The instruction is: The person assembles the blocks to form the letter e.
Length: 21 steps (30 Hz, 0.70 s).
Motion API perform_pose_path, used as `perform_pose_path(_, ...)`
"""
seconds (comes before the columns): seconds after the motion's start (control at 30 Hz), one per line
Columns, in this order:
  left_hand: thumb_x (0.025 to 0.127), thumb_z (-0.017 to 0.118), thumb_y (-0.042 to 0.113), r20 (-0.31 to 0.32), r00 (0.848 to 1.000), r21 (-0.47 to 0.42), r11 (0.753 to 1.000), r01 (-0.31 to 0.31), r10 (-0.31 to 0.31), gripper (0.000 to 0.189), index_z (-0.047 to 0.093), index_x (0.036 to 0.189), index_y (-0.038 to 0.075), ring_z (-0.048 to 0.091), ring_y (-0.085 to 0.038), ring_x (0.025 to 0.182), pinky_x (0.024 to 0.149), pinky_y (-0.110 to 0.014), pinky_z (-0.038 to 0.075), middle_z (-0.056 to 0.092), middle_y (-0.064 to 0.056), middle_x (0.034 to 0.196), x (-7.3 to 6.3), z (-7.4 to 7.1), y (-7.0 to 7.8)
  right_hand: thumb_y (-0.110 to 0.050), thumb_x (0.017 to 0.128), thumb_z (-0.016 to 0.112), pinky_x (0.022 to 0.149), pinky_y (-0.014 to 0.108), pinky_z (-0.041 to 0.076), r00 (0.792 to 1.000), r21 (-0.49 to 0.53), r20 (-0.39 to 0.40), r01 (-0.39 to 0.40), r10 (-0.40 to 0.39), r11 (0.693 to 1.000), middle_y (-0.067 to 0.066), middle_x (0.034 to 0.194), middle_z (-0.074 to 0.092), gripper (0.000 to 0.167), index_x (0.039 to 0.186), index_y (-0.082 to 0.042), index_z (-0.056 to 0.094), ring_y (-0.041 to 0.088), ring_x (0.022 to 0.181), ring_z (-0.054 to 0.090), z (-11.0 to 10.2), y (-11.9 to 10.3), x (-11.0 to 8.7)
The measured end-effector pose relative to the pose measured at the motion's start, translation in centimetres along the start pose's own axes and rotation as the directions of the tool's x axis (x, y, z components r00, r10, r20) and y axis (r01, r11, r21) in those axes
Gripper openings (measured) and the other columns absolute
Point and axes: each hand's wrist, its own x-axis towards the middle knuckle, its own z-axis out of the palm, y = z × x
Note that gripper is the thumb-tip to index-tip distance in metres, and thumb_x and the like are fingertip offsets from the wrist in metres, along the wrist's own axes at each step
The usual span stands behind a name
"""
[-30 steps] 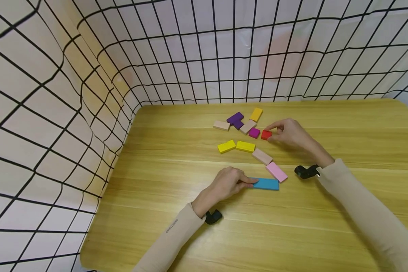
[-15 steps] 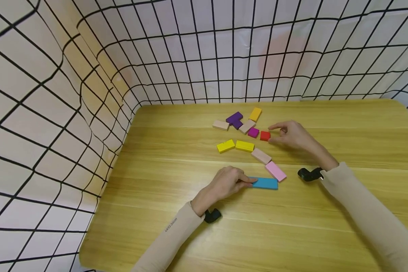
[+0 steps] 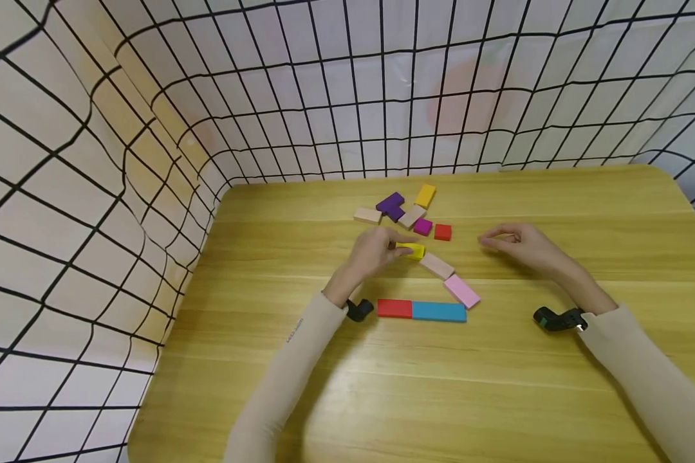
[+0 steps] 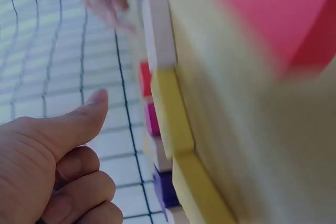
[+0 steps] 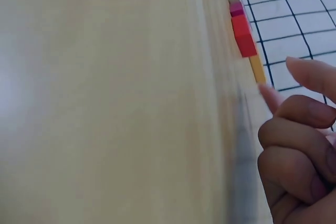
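Observation:
My left hand [image 3: 373, 252] hovers over two yellow blocks, with thumb and forefinger spread above the right yellow block [image 3: 416, 251]. In the left wrist view its thumb [image 4: 86, 116] is straight, the other visible fingers are curled, and the left yellow block [image 4: 202, 192] shows nearby. Right of the small red block [image 3: 443, 232], my right hand [image 3: 524, 245] hangs loosely curled and holds nothing. A natural wood block [image 3: 437, 265] and a pink block [image 3: 462, 291] continue the curved line from the yellow ones. Below it, a longer red block [image 3: 394, 308] lies end to end with a blue block [image 3: 439, 312].
Toward the back lie a magenta block [image 3: 422, 226], a purple block [image 3: 390, 202], an orange block [image 3: 425, 195] and natural wood blocks [image 3: 367, 215]. A black-grid white cloth [image 3: 324, 96] borders the wooden table [image 3: 498, 386] behind and at left.
My left hand has left the blue block and moved up over the yellow blocks, uncovering the longer red block. My right hand has let go of the small red block and drawn back right.

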Motion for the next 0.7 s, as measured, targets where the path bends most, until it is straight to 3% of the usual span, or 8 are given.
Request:
perform_pose_path(0.1,0.094,0.078,0.022,0.021,0.998,-0.007,0.998,0.055,-0.055,0.029,0.078,0.122,0.014,0.037,-0.008,0.057,0.051,-0.017,0.023,0.048,0.000,0.062,2.5,-0.4,-0.9,-0.039,0.107,0.058,0.059,0.024,0.043,1.000,0.092,0.024,-0.006,0.004,0.996,-0.002,0.080,0.069,0.043,0.125,-0.001,0.068,0.001,0.064,0.051,-0.2,1.3,-1.1)
perform_pose_path(0.2,0.092,0.080,0.020,0.054,0.994,-0.039,0.994,0.099,-0.096,0.031,0.078,0.123,0.014,0.038,-0.010,0.061,0.053,-0.018,0.026,0.055,0.000,0.067,4.6,-0.6,-1.5,-0.036,0.107,0.057,0.049,0.032,0.035,0.999,0.204,0.040,-0.030,0.022,0.978,-0.011,0.056,0.044,0.040,0.119,0.002,0.065,0.004,0.050,0.035,-0.1,2.2,-2.1)
perform_pose_path(0.37,0.098,0.074,0.018,0.089,0.986,-0.065,0.987,0.146,-0.140,0.026,0.078,0.124,0.017,0.037,-0.012,0.064,0.055,-0.019,0.027,0.071,-0.010,0.088,6.9,-0.5,-1.8,-0.038,0.106,0.059,0.050,0.036,0.035,0.999,0.269,0.022,-0.046,0.042,0.962,-0.013,0.056,0.038,0.037,0.112,-0.001,0.063,0.005,0.051,0.035,0.4,3.1,-3.2)
perform_pose_path(0.5,0.098,0.073,0.028,0.085,0.978,-0.041,0.980,0.192,-0.188,0.025,0.079,0.120,0.016,0.049,-0.013,0.074,0.060,-0.021,0.034,0.078,-0.006,0.113,8.0,-0.2,-1.4,-0.037,0.106,0.059,0.046,0.037,0.032,0.999,0.286,0.015,-0.033,0.030,0.958,-0.014,0.055,0.037,0.036,0.110,-0.002,0.063,0.003,0.049,0.033,0.7,3.3,-3.4)
perform_pose_path(0.6,0.095,0.077,0.034,0.084,0.972,0.025,0.976,0.217,-0.219,0.028,0.081,0.116,0.015,0.061,-0.014,0.089,0.068,-0.020,0.043,0.078,-0.003,0.119,8.4,0.2,-0.7,-0.036,0.107,0.059,0.046,0.038,0.031,1.000,0.307,0.012,-0.030,0.028,0.951,-0.014,0.055,0.037,0.034,0.111,-0.002,0.062,0.003,0.048,0.032,0.6,3.4,-3.6)
perform_pose_path(0.7,0.091,0.080,0.037,0.078,0.968,0.076,0.969,0.234,-0.240,0.029,0.082,0.111,0.015,0.065,-0.010,0.096,0.072,-0.018,0.048,0.079,-0.001,0.115,8.2,0.4,-0.2,-0.035,0.107,0.059,0.047,0.037,0.031,1.000,0.317,0.010,-0.029,0.027,0.948,-0.013,0.056,0.038,0.034,0.112,-0.001,0.062,0.004,0.049,0.032,0.8,3.3,-3.6)
